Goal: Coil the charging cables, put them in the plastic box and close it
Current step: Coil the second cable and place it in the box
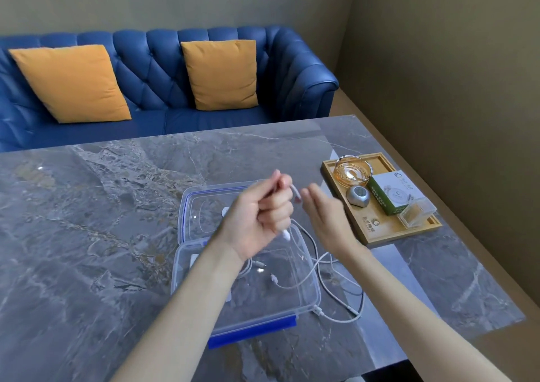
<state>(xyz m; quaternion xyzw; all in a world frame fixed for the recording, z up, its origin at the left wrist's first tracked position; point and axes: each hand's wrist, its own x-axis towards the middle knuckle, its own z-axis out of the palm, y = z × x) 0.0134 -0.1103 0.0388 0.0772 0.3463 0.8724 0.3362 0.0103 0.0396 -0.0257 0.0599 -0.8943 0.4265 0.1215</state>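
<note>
A clear plastic box with blue clips lies open on the marble table, its lid folded back behind it. My left hand is raised above the box, closed in a fist on a white charging cable; one plug sticks out past my fingers and another end hangs below the fist. My right hand hovers just to the right of that plug with its fingers straight and apart, holding nothing. Loose white cables trail over the box's right wall onto the table, and a cable end lies inside the box.
A wooden tray stands to the right, holding a glass ashtray, a grey round object, a green-and-white carton and a small clear case. A blue sofa with two orange cushions runs behind the table. The table's right edge is close.
</note>
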